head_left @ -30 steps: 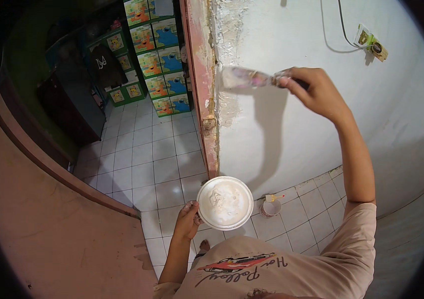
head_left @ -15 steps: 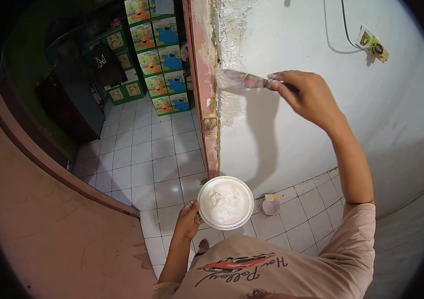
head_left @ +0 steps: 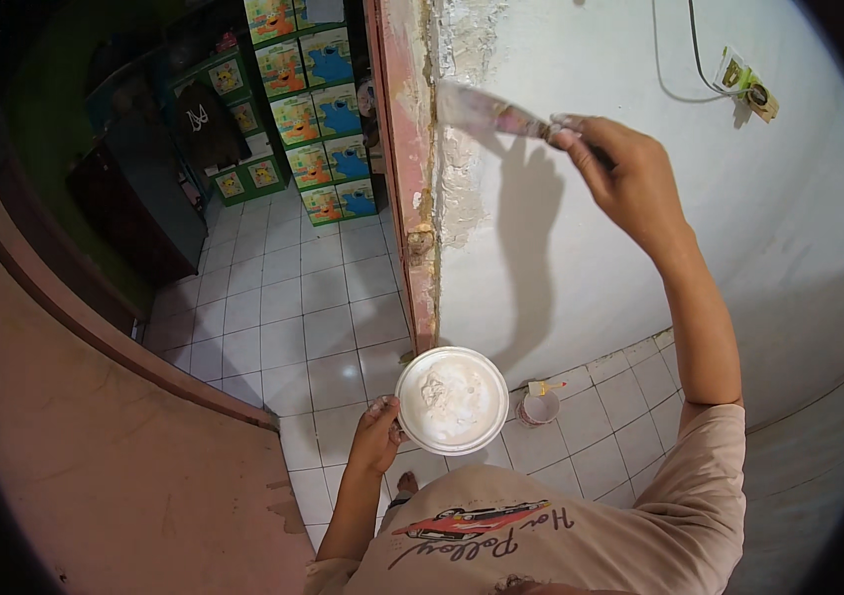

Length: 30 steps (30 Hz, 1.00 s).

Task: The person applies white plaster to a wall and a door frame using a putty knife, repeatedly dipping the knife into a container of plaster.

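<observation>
My right hand (head_left: 620,169) is closed round the handle of a putty knife (head_left: 496,114). Its broad blade, slightly blurred, lies against the rough white filler (head_left: 462,183) on the wall strip beside the door frame. Low in front of my body, my left hand (head_left: 376,434) grips the rim of a round white tub (head_left: 454,446). White paste (head_left: 457,397) lies in it, heaped a little left of the middle. Whitish smears mark the fingers of both hands.
The worn pink door frame (head_left: 404,198) borders a doorway on the left, with picture-printed storage boxes (head_left: 328,114) beyond. A small pot (head_left: 539,411) with a paintbrush (head_left: 548,387) across it stands on the tiled floor by the wall. A loose electrical socket (head_left: 749,89) hangs upper right.
My right hand has carried the putty knife up the wall strip, and the blade now tilts with its tip higher. My left hand and the tub have barely moved.
</observation>
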### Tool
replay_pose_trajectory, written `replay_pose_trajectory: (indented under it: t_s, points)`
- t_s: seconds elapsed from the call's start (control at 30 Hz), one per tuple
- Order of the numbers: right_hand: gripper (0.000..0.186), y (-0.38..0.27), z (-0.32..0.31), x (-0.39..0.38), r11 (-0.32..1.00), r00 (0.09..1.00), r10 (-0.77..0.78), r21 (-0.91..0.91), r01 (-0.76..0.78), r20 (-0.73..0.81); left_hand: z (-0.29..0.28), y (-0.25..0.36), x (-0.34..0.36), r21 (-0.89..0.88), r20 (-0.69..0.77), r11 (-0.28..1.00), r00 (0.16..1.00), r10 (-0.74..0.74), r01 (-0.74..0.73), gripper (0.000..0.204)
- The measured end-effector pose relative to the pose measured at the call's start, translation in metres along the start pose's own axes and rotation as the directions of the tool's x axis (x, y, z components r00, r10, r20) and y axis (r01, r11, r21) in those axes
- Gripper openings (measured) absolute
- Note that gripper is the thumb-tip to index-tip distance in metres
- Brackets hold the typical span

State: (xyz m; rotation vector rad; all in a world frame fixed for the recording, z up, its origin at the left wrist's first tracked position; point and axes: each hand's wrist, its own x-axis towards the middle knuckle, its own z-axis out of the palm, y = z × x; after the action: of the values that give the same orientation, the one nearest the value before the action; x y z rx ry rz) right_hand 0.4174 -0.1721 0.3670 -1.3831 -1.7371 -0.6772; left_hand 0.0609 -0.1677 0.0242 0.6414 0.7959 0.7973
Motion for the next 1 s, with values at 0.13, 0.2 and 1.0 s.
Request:
replay_pose_trajectory:
  t_s: [0.13, 0.2, 1.0]
  points:
    - [0.022, 0.006, -0.007, -0.004, 0.987, 0.986, 0.083, 0.128, -0.102, 0.145, 0.005, 0.001, -0.003, 0.011, -0.062, 1.0, 0.998, 0.007, -0.006, 0.009]
    - [0.022, 0.009, 0.0, -0.015, 0.992, 0.983, 0.058, 0.103, -0.076, 0.175, 0.003, 0.0, -0.002, 0.007, -0.065, 1.0, 0.998, 0.012, -0.011, 0.014]
    - [0.021, -0.016, 0.136, -0.159, 0.598, 0.812, 0.581, 0.644, -0.478, 0.063, 0.012, -0.004, -0.006, -0.048, -0.097, 0.998, 0.995, 0.025, -0.03, 0.009]
